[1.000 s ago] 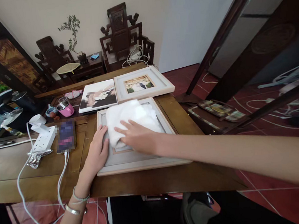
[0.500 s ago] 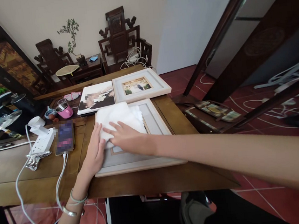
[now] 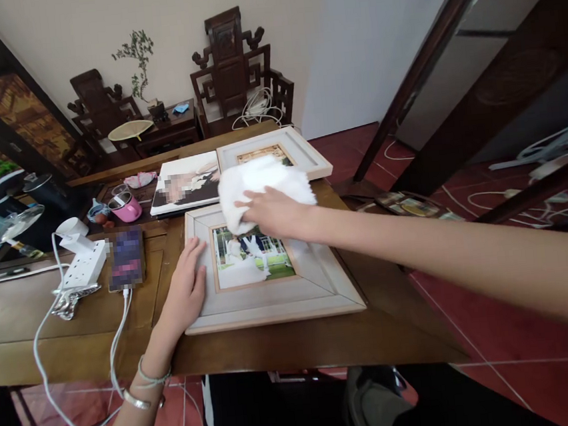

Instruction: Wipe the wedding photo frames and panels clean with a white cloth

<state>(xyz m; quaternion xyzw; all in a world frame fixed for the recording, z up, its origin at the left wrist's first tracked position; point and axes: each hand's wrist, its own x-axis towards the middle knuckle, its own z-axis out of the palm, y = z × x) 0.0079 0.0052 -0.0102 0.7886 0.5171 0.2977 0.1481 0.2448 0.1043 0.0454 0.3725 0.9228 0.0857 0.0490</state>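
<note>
A white fluffy cloth [image 3: 265,178] is held in my right hand [image 3: 271,211] over the far part of a pale picture frame [image 3: 282,300]. The fingers press on the cloth, which hides the frame's far edge; whether it touches the frame there I cannot tell. Inside the frame shows a photo [image 3: 253,256] of two people outdoors. My left hand [image 3: 188,286] lies on the frame's left border with its fingers stretched out, holding nothing. Behind, a second pale frame [image 3: 308,154] is partly covered by the cloth, beside a photo panel [image 3: 185,179].
On the wooden table [image 3: 297,346], left of the frame, lie a phone [image 3: 126,258] on a charging cable and a white power strip [image 3: 85,264]. A pink cup [image 3: 127,207] and a black kettle [image 3: 46,196] stand farther back. Carved chairs [image 3: 229,57] stand by the wall.
My right hand has moved the cloth away and to the right, uncovering the photo in the near frame. My left hand stays on the frame's left side.
</note>
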